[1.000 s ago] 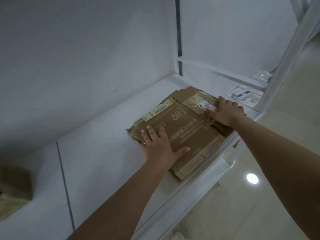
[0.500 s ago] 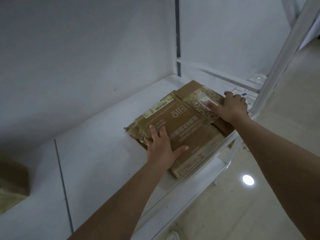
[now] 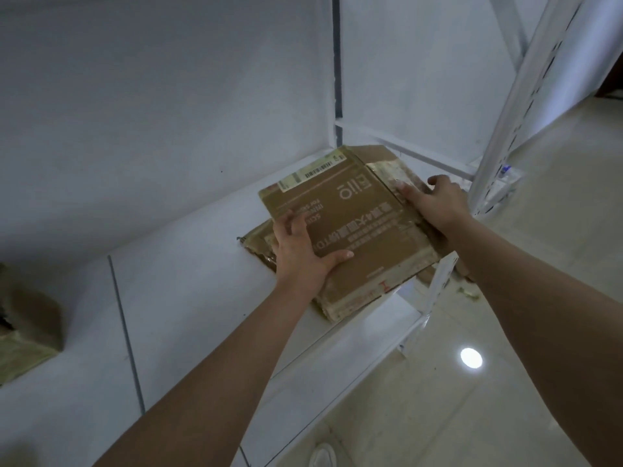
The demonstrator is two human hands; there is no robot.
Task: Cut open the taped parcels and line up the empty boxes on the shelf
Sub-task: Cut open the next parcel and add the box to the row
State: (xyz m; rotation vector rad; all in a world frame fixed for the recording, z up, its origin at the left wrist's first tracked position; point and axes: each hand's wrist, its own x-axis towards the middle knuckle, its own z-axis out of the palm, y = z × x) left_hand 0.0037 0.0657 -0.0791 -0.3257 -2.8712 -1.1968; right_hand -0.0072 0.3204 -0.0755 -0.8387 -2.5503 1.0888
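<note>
On a white shelf [image 3: 175,298], near its right end, lies a flattened cardboard box [image 3: 350,227] with printed lettering — the left hand [image 3: 300,254] grips its near-left edge, fingers on top and thumb spread across the panel. At the right edge, the right hand [image 3: 435,203] holds the taped flap, fingers curled over it. Another brown box [image 3: 27,328] sits far left.

Both hands lifted the flattened brown cardboard box [image 3: 350,224] at its far end; it tilted up, uncovering another flattened cardboard piece [image 3: 258,244] on the white shelf [image 3: 188,298].
</note>
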